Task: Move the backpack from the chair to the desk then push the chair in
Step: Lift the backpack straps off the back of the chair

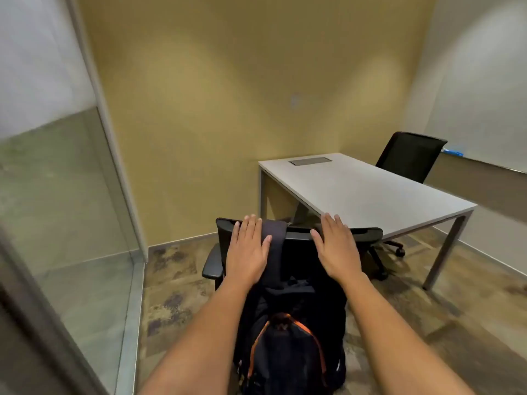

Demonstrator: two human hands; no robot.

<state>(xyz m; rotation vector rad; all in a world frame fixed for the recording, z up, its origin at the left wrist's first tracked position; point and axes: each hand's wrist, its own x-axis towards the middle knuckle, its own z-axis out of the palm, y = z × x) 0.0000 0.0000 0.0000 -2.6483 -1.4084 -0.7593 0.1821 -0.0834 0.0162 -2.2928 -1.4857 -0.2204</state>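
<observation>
A black backpack (pixel 288 352) with orange trim hangs on the back of a black office chair (pixel 212 265), its strap draped over the top of the chair's backrest. The chair stands at the near left corner of a light grey desk (pixel 368 192), facing it. My left hand (pixel 248 252) lies flat with fingers spread on the top of the backrest, partly on the strap. My right hand (pixel 338 246) lies flat and spread on the top of the backrest to the right of the strap. Neither hand grips anything.
A second black chair (pixel 410 155) stands behind the desk's far side by a whiteboard (pixel 479 104). A grey hatch (pixel 309 161) is set into the desk's far edge. A glass partition (pixel 62 195) runs along the left. The floor is patterned brown carpet.
</observation>
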